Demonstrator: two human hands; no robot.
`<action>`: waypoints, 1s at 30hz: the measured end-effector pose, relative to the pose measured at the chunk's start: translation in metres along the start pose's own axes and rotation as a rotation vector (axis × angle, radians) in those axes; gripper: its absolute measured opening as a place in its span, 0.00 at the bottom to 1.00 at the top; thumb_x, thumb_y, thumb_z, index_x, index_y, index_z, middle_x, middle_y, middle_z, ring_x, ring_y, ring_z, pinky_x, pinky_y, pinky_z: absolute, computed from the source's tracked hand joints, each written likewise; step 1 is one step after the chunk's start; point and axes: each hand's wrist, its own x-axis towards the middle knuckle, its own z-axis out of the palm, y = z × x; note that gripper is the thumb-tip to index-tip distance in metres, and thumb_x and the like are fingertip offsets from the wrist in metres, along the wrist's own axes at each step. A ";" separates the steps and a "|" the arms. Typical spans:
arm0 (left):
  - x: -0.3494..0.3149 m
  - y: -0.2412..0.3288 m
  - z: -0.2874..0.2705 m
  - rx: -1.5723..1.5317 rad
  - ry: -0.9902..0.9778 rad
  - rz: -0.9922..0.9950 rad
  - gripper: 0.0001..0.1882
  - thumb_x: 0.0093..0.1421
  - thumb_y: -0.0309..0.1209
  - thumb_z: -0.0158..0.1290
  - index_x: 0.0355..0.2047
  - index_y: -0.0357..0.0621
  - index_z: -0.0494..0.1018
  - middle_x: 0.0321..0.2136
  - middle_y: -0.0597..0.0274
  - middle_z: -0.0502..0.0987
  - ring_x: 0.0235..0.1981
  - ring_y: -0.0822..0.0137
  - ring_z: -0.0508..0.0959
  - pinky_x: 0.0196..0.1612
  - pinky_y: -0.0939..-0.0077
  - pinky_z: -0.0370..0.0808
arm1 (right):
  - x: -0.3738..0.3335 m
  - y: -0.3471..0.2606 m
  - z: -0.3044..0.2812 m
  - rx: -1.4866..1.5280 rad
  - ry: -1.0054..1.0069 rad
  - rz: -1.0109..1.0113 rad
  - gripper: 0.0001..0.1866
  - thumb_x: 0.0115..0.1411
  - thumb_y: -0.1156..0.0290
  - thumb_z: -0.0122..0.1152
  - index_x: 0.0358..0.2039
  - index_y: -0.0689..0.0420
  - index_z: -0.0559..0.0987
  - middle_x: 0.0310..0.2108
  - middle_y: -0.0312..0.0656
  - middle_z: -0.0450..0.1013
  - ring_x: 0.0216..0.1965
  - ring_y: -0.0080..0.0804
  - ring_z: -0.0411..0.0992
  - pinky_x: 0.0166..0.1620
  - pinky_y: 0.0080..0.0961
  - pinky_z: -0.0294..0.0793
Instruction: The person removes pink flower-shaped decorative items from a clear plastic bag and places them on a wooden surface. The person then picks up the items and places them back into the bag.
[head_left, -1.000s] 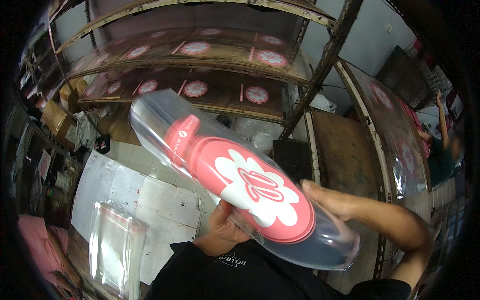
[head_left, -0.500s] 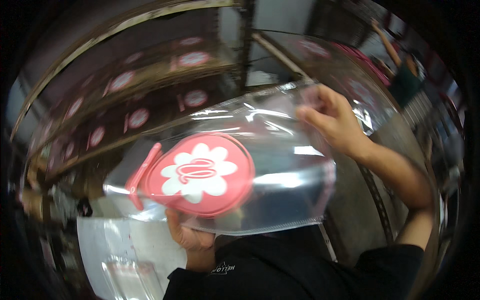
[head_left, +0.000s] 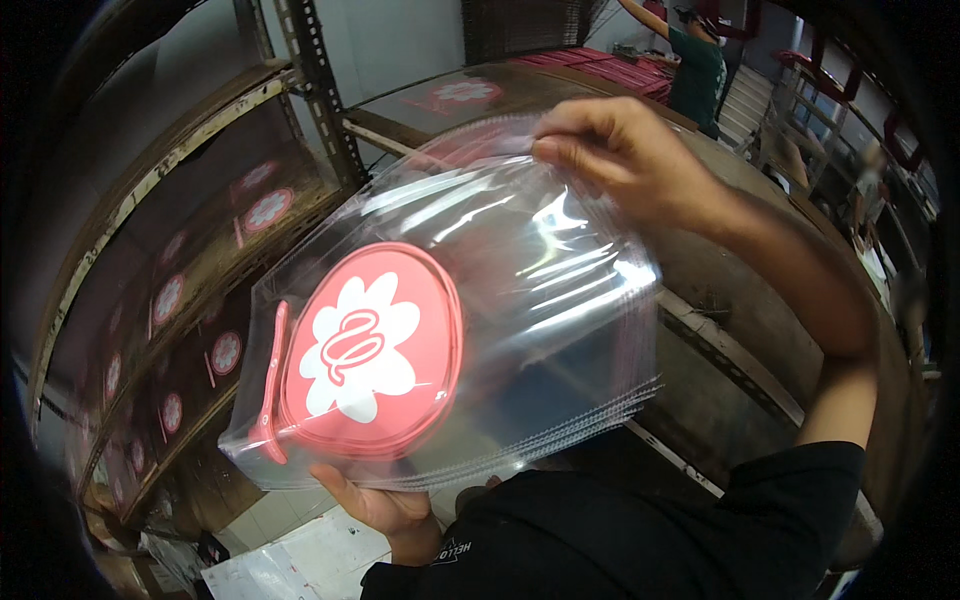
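Note:
A stack of clear plastic sheets (head_left: 540, 330) is held up in front of me, several layers showing along the lower right edge. Each visible face carries a pink round print (head_left: 430, 340) with a white flower, and a narrow pink strip (head_left: 272, 385) stands beside it. My right hand (head_left: 625, 150) pinches the stack's upper right corner between thumb and fingers. At the lower left edge my left hand (head_left: 375, 505) grips from below, thumb on the near side and fingers mostly hidden behind the plastic.
On the left, a metal-framed rack (head_left: 170, 170) bears similar flower-printed sheets on its shelves. Another printed sheet (head_left: 465, 92) lies on a brown surface beyond the stack. A person in a green shirt (head_left: 697, 80) stands at the far right, arm raised. White board (head_left: 300, 560) lies low at left.
The view has turned toward the right, so the rack sits farther left. The stack now tilts more steeply, and its layered edge shows. Both hands keep their hold.

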 end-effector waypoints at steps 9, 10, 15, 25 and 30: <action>-0.014 -0.055 0.028 -0.005 0.017 -0.107 0.29 0.65 0.50 0.36 0.59 0.44 0.58 0.57 0.54 0.63 0.56 0.58 0.65 0.59 0.56 0.61 | -0.032 0.040 -0.084 0.062 0.035 0.232 0.09 0.62 0.66 0.52 0.36 0.58 0.70 0.25 0.36 0.72 0.22 0.20 0.72 0.22 0.16 0.69; -0.016 -0.060 0.031 0.014 -0.010 -0.117 0.28 0.65 0.50 0.36 0.58 0.44 0.59 0.57 0.54 0.63 0.56 0.58 0.65 0.60 0.56 0.60 | -0.037 0.045 -0.095 0.099 -0.004 0.312 0.10 0.62 0.65 0.52 0.37 0.58 0.70 0.25 0.36 0.72 0.21 0.21 0.72 0.22 0.16 0.69; -0.022 -0.081 0.052 0.024 -0.005 -0.209 0.26 0.66 0.46 0.38 0.58 0.44 0.59 0.58 0.56 0.62 0.58 0.58 0.62 0.61 0.55 0.57 | -0.066 0.073 -0.135 0.100 -0.030 0.484 0.13 0.63 0.60 0.48 0.36 0.58 0.67 0.25 0.38 0.72 0.21 0.23 0.73 0.22 0.17 0.70; -0.034 -0.112 0.042 0.045 -0.013 -0.220 0.27 0.65 0.44 0.39 0.60 0.44 0.55 0.58 0.56 0.61 0.59 0.59 0.61 0.61 0.56 0.58 | -0.109 0.128 -0.143 0.068 -0.300 0.598 0.11 0.63 0.64 0.46 0.37 0.60 0.65 0.28 0.46 0.75 0.26 0.32 0.77 0.25 0.22 0.74; -0.041 -0.121 0.048 0.112 -0.006 -0.157 0.25 0.67 0.43 0.37 0.59 0.42 0.57 0.57 0.54 0.62 0.58 0.58 0.63 0.61 0.56 0.58 | -0.126 0.140 -0.168 0.183 -0.234 0.733 0.13 0.62 0.64 0.50 0.39 0.62 0.67 0.29 0.45 0.75 0.27 0.33 0.77 0.28 0.25 0.75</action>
